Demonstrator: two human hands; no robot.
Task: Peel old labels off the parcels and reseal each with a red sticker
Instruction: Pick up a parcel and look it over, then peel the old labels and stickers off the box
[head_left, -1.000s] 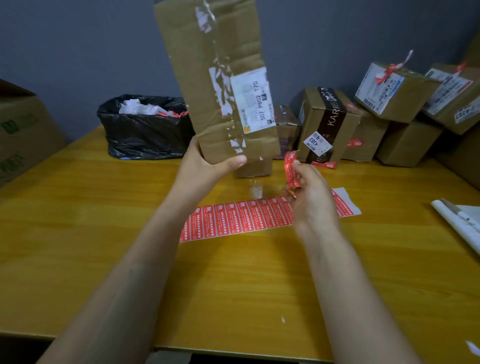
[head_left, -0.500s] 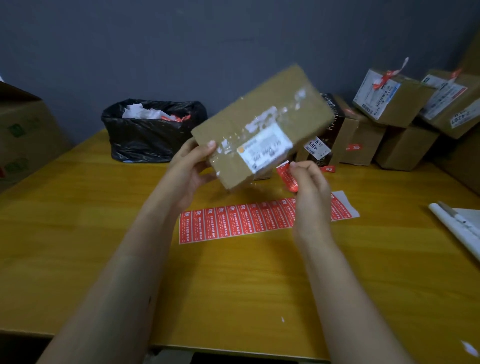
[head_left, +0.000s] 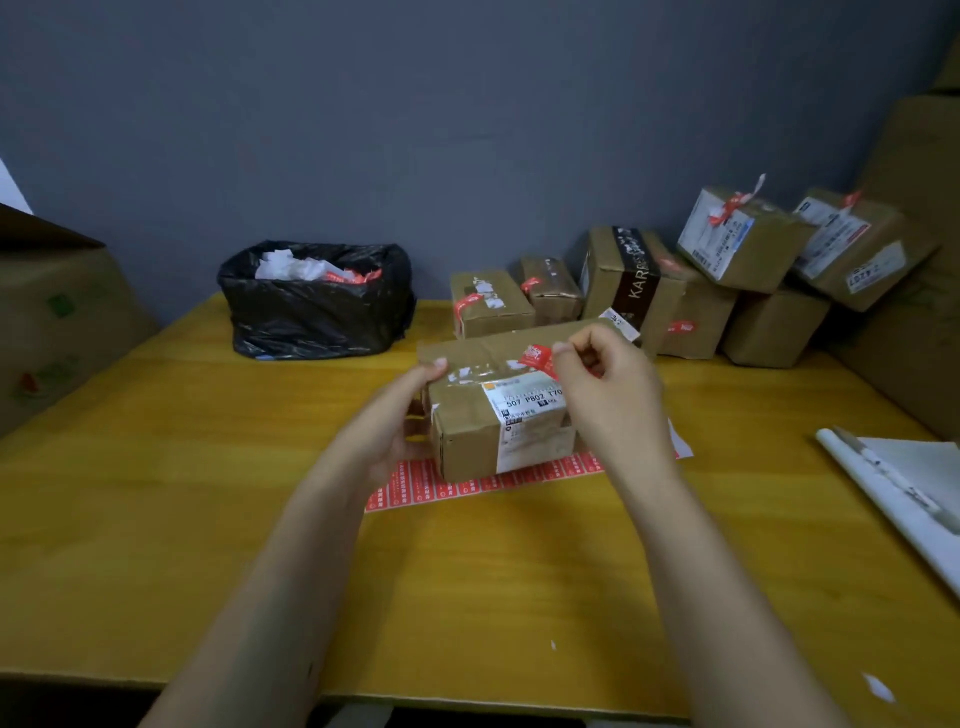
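Closest to the camera, well short of the fingers, a white scrap (head_left: 879, 687) is seen on the yellow table (head_left: 208, 545), near its front edge. Just below the fingers, a sticker sheet (head_left: 467, 486) of red strips is laid flat and partly covered by the parcel (head_left: 462, 447). Whether the parcel rests on the sheet or is held just above it cannot be told.

The parcel's left end is gripped by the left hand (head_left: 395, 423), with the thumb set on the top face and the fingers curled round the end. A white label (head_left: 530, 421) is stuck over the near top edge, between the two hands. A red sticker (head_left: 537, 357) is pinched between thumb and forefinger of the right hand (head_left: 610, 395). It is held at the parcel's top face, beside the clear tape (head_left: 483, 371). Whether it touches the cardboard cannot be told.

Well to the right of the fingers, white paper (head_left: 914, 499) is laid at the table's side. Beyond the fingers, boxes (head_left: 748, 239) are stacked against the grey wall (head_left: 467, 130), several marked with red stickers. Beyond and to the left, a black bag (head_left: 311, 317) filled with white and red scraps is set. Far to the left, a large carton (head_left: 62, 322) is seen.
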